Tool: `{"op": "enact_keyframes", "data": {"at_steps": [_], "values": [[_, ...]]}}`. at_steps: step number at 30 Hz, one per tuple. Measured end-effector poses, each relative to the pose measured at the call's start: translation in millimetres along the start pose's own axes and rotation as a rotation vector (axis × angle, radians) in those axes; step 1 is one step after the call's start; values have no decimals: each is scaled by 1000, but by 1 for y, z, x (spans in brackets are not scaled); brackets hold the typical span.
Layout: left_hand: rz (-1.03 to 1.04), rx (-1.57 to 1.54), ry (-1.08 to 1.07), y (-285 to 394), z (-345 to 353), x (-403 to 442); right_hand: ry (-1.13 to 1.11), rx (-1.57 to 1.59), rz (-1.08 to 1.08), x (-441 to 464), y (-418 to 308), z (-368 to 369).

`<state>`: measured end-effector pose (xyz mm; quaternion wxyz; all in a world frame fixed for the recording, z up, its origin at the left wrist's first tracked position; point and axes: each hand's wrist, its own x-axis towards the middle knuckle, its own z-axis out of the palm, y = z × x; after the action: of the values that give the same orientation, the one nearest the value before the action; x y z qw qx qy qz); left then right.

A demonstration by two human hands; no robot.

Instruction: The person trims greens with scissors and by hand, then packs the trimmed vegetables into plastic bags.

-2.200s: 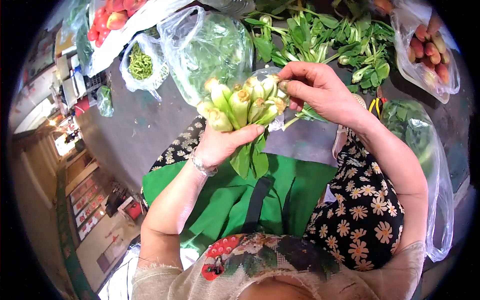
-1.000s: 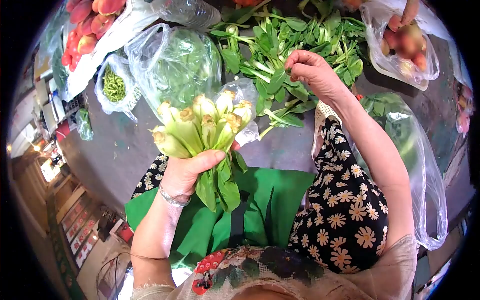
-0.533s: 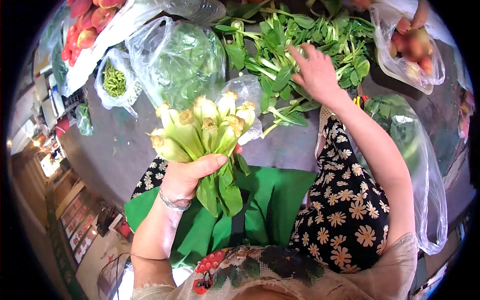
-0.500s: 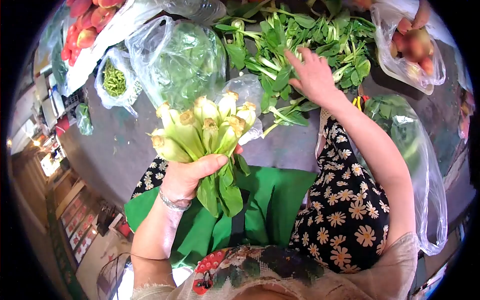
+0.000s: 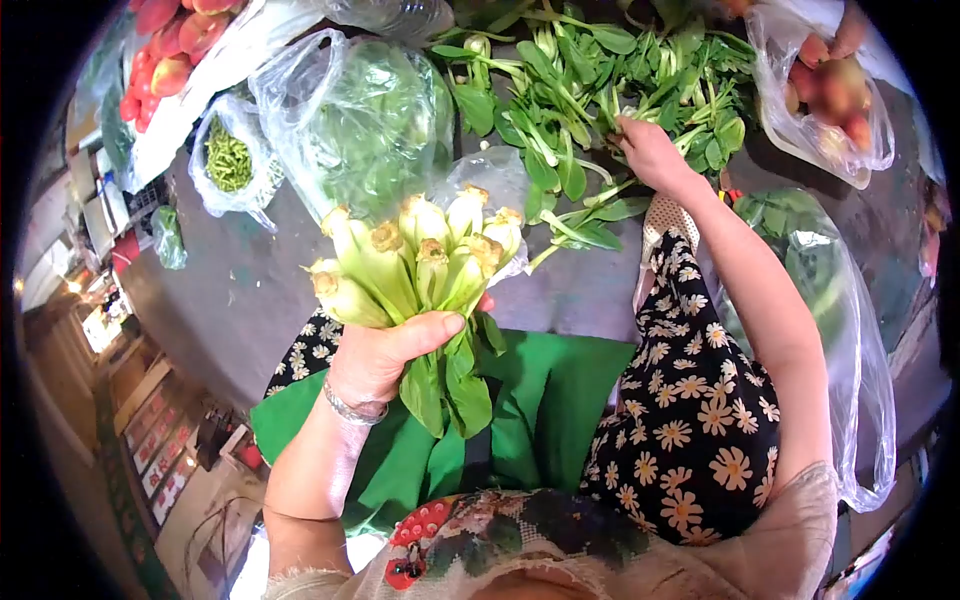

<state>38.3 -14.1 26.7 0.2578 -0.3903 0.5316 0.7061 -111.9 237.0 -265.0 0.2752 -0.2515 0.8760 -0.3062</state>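
Observation:
A bunch of bok choy [image 5: 410,265] is gripped in my left hand [image 5: 400,345], its pale cut root ends up and its green leaves hanging below the fist, over the green apron. Out at the far side, my right hand [image 5: 655,155] reaches into the loose pile of bok choy [image 5: 690,90]. Its fingers are closed, pinching bok choy at the pile's near edge; the fingertips are partly hidden among stems. A few loose stalks [image 5: 590,225] lie just below that hand.
Bagged leafy greens [image 5: 375,130] and a small bag of green pods or peppers [image 5: 230,160] lie at left. Peaches [image 5: 180,50] sit at upper left. A bag of round fruit [image 5: 825,95] stands at upper right; another bag of greens [image 5: 800,240] lies below it.
My right hand has moved slightly right, its spread fingers closing at the pile; some stalks there have shifted. My left hand still holds its bunch, now slightly further right.

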Motion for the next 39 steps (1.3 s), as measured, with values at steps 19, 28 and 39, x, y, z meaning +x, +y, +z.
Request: {"op": "enact_keyframes", "data": {"at_steps": [19, 28, 39], "values": [[29, 41, -21, 0, 7, 0, 145, 1021, 491, -11, -31, -32], [33, 50, -4, -2, 7, 0, -36, 696, 469, -13, -31, -28], [49, 98, 5, -3, 7, 1, -32, 857, 322, -17, 6, -7]]}}
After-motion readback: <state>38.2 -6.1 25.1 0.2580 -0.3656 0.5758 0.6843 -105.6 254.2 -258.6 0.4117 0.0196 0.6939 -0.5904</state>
